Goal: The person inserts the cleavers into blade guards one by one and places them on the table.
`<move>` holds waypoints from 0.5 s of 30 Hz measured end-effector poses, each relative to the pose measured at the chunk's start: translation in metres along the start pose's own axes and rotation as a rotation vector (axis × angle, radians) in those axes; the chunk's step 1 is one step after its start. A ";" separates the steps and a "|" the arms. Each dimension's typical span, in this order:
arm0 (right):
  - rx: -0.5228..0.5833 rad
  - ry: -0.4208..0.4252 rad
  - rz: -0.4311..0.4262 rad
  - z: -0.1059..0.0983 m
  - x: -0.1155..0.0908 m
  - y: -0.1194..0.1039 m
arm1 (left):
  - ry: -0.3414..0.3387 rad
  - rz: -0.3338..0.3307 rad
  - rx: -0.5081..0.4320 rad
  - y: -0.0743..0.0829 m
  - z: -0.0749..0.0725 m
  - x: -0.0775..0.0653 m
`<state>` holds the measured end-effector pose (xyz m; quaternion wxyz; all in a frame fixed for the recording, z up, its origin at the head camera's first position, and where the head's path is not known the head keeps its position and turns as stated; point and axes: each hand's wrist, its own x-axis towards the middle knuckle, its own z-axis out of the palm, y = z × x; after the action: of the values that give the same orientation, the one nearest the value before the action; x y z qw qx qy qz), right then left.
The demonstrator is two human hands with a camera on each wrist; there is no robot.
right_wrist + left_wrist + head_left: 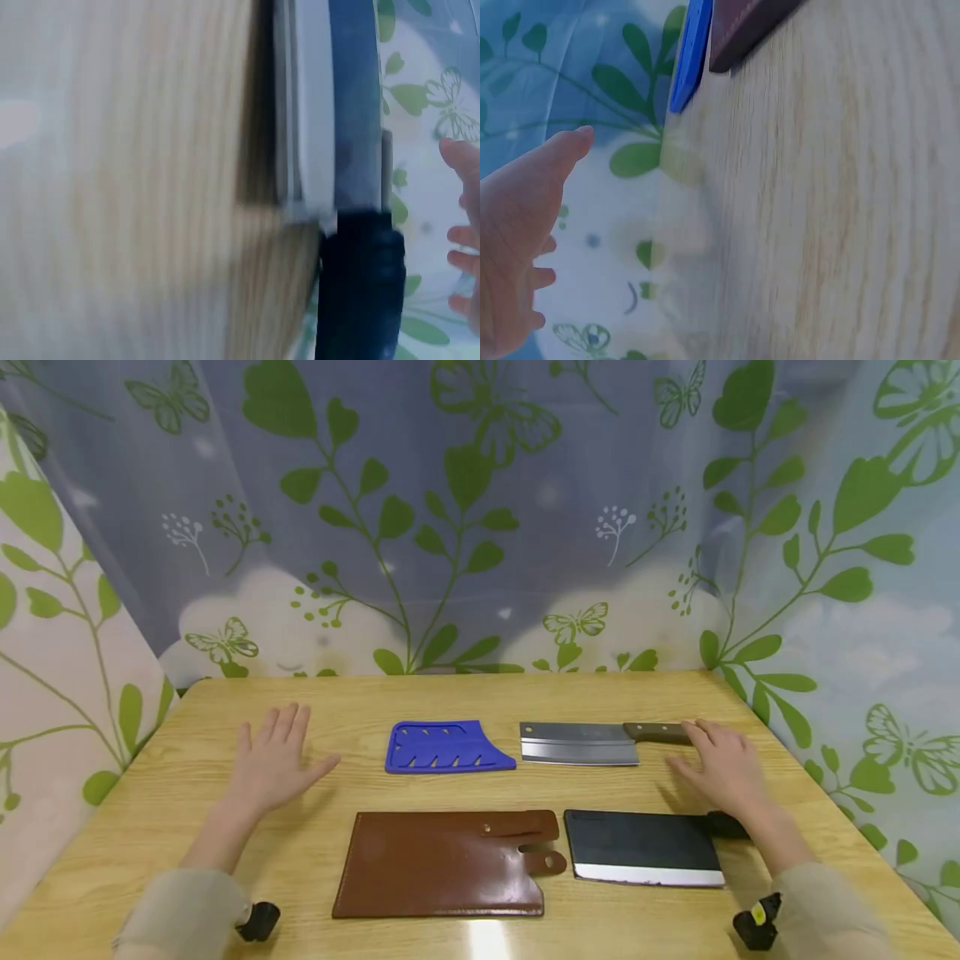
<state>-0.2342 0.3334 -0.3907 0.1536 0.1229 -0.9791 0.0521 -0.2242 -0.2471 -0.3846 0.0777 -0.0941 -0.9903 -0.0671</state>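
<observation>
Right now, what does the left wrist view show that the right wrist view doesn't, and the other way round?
Only the left wrist view shows the left grip, a bare hand, plus the end of the blue sheath and a corner of the brown sheath.

Only the right wrist view shows the right grip, at the picture's edge, and the black knife, blade and handle. A thin sliver beside its blade is too slight to identify.

Both share the wooden table and the leafy backdrop.
</observation>
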 end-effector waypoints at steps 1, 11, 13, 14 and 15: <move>0.003 0.027 -0.028 -0.001 -0.002 0.003 | 0.005 0.009 0.011 0.003 -0.002 -0.001; 0.058 0.057 -0.210 -0.015 -0.028 0.029 | 0.087 0.155 0.064 0.049 -0.012 -0.003; 0.054 0.048 -0.228 -0.017 -0.034 0.033 | 0.094 0.187 0.067 0.058 -0.009 -0.004; 0.051 0.046 -0.241 -0.017 -0.036 0.035 | 0.099 0.208 0.071 0.062 -0.008 -0.006; 0.045 0.048 -0.255 -0.017 -0.039 0.037 | 0.103 0.229 0.076 0.066 -0.006 -0.007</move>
<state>-0.2031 0.3803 -0.3888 0.1793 0.2484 -0.9502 0.0572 -0.2038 -0.1846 -0.3724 0.1391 -0.2000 -0.9696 -0.0248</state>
